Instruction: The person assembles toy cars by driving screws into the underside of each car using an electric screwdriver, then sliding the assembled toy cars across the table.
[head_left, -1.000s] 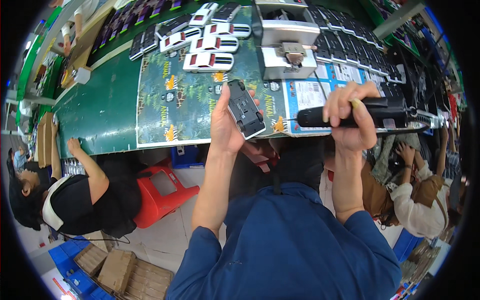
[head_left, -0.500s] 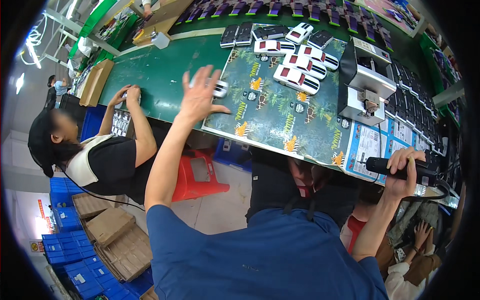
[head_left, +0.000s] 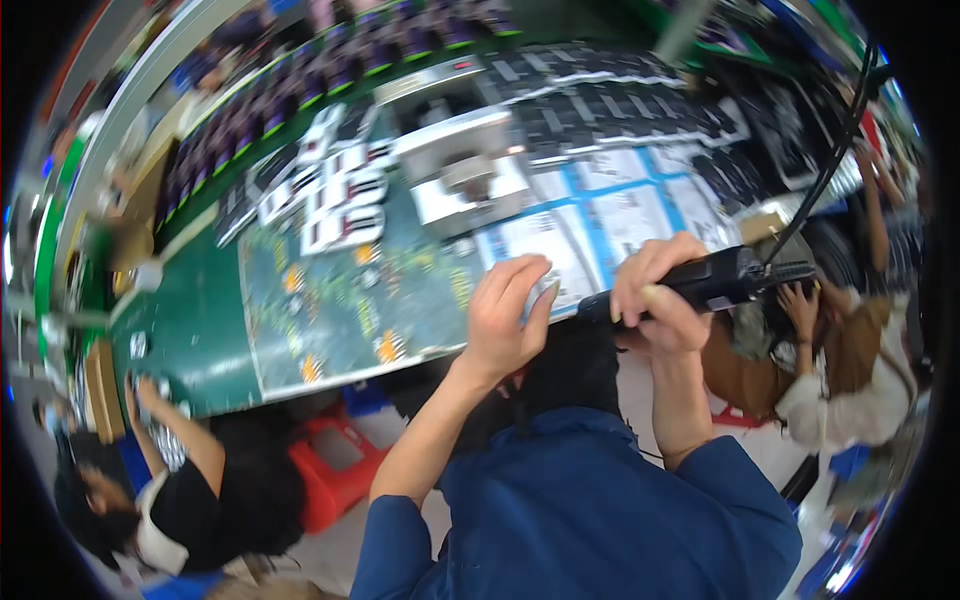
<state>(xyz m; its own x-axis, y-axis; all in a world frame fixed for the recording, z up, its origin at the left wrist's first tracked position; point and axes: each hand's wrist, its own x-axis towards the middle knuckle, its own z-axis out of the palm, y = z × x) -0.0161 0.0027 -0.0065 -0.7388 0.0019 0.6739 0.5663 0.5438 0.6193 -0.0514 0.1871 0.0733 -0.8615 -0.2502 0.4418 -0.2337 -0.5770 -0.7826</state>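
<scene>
My right hand (head_left: 665, 295) is wrapped around a black electric screwdriver (head_left: 715, 283), whose tip points left toward my other hand. My left hand (head_left: 510, 318) hovers over the front edge of the table, its fingers bent and the thumb apart from them; I see nothing between them. Beyond it stands a silver metal fixture (head_left: 465, 175) with a block inside. White toy cars with dark stripes (head_left: 342, 205) are grouped to the left of the fixture. Behind and right of it lie rows of black car bases (head_left: 600, 120). Motion blurs the view.
A patterned sheet (head_left: 330, 310) covers part of the green table (head_left: 200, 345). White-and-blue printed sheets (head_left: 620, 215) lie right of the fixture. At the left a co-worker (head_left: 150, 480) handles something small near another white car (head_left: 138, 345). A black cable (head_left: 830, 170) hangs at the right.
My left hand has left the white car at the left and come across toward the screwdriver. My right hand still holds the screwdriver. The view has turned to the right.
</scene>
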